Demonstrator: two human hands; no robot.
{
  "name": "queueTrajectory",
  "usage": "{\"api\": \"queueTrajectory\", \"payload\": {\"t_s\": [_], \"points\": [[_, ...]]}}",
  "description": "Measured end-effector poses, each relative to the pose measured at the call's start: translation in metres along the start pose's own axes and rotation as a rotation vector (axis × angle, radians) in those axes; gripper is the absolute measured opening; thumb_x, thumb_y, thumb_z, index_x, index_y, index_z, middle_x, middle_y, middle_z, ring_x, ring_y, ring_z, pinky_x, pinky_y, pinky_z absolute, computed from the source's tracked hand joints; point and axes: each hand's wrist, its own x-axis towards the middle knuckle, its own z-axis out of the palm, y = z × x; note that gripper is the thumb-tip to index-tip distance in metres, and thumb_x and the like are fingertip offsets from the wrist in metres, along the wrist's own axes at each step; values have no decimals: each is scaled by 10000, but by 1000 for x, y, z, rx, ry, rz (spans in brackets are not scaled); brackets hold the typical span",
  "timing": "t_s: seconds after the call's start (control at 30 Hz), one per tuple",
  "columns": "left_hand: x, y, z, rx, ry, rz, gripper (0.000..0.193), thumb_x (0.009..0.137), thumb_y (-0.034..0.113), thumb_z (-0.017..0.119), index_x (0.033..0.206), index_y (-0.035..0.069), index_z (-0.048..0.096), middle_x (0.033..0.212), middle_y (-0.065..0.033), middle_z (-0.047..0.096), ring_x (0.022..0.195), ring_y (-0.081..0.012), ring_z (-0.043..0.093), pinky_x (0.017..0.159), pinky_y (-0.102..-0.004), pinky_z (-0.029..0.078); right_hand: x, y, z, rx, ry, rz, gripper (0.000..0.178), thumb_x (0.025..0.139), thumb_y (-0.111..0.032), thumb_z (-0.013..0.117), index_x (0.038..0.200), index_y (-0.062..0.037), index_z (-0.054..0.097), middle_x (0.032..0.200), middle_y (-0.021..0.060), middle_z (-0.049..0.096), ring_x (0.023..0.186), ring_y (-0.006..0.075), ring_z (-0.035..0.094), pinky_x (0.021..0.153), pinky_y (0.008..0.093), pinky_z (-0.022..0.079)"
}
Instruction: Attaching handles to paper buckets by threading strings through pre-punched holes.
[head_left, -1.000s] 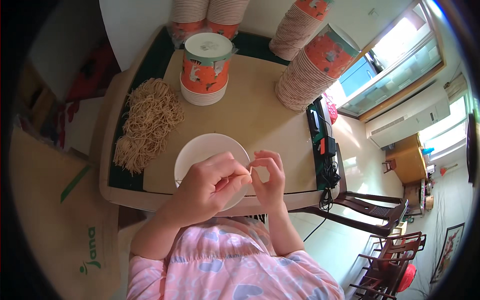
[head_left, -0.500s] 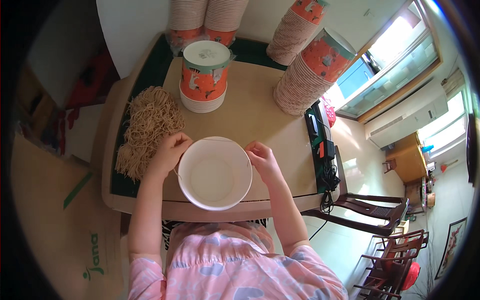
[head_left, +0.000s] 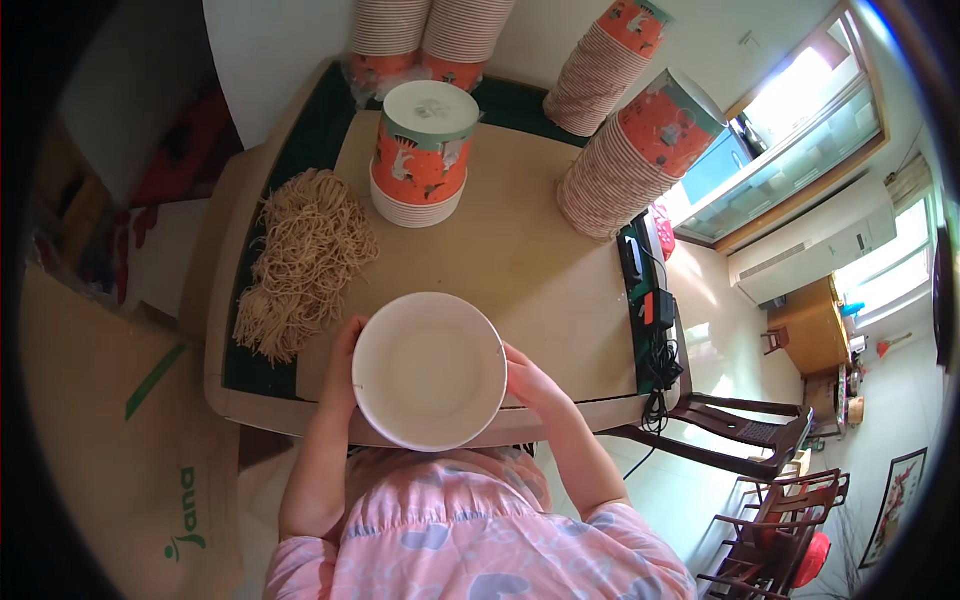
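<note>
A white-lined paper bucket is in front of me at the table's near edge, its mouth turned up toward me and nothing seen inside. My left hand grips its left side, the fingers partly hidden behind the wall. On the opposite side my right hand holds the bucket below the rim. Small bits of cord show at the rim on both sides. Left of the bucket lies a heap of beige cords. Beyond it, upside-down orange printed buckets with a green band stand in a short stack.
Tall stacks of nested buckets stand at the back right, with more stacks at the far edge. A power strip and black cables run along the table's right edge. A wooden chair is at the right, a cardboard box at the left.
The bucket has come closer to me and its mouth faces me more. My hands have gone from pinching at the rim to holding the sides. The cord across the mouth no longer shows.
</note>
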Motion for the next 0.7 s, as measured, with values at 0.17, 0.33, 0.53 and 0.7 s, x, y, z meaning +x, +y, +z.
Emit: {"api": "queueTrajectory", "payload": {"t_s": [0.17,0.33,0.53,0.7], "points": [[1,10,3,-7,-131,107,35,895,56,569,913,73,594,814,33,581,748,-49,532,670,-205,437,4,-19,-26,329,-233,-172,192,965,-140,526,1101,-8,560,955,44,643,840,114,626,773,256,520],[9,37,22,302,-124,423,187,910,97,611,1084,41,574,938,-5,603,890,-86,577,788,-231,465,-23,-61,-25,304,-208,-473,86,908,-62,586,970,-7,565,901,64,625,746,123,629,625,210,513],[6,35,37,202,36,525,242,930,106,576,1162,54,535,995,-32,581,936,-126,574,807,-286,477,-62,-159,-45,-85,100,-961,144,844,34,561,977,-10,593,950,47,583,838,133,586,753,258,486],[-15,-10,23,576,135,516,232,915,107,586,1134,37,548,946,-56,587,879,-152,575,765,-308,478,-63,-308,-55,-781,501,-1212,93,848,-30,631,934,6,636,924,54,634,831,114,600,752,262,487]]}}
